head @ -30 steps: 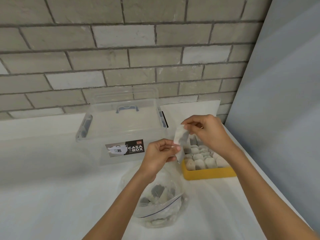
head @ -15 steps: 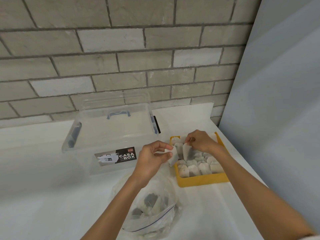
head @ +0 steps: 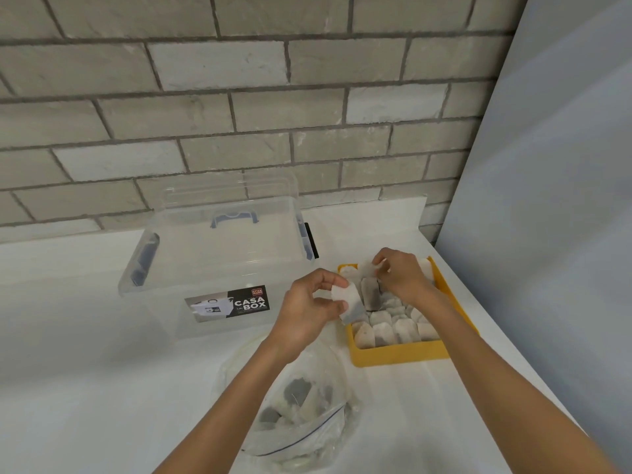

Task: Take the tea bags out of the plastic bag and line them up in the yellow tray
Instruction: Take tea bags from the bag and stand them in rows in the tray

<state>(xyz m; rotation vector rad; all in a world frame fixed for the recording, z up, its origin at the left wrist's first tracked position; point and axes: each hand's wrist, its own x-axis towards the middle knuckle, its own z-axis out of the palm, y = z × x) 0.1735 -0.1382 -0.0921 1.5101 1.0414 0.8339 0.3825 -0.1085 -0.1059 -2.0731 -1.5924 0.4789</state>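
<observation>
Left hand (head: pixel 306 311) pinches a tea bag (head: pixel 349 301); right hand (head: pixel 403 274) pinches another bag (head: pixel 366 268).

Single head-worn camera, tilted forward and down, close over the counter (head: pixel 102 371); brick wall (head: pixel 239 97) fills the upper frame.

Both bare forearms are reaching up from the lower edge of the view, the left from the bottom centre and the right from the bottom right corner, converging as they go. The left hand (head: pixel 309 307) is turning its back to the camera, thumb and forefinger curling forward and pinching a pale tea bag (head: pixel 349 304) by its near edge. The right hand (head: pixel 402 278) is stretching further forward, knuckles up, its fingertips (head: pixel 380 258) bunching together and nipping the top of a second tea bag (head: pixel 366 268). The hands are sitting near each other, apart.
</observation>
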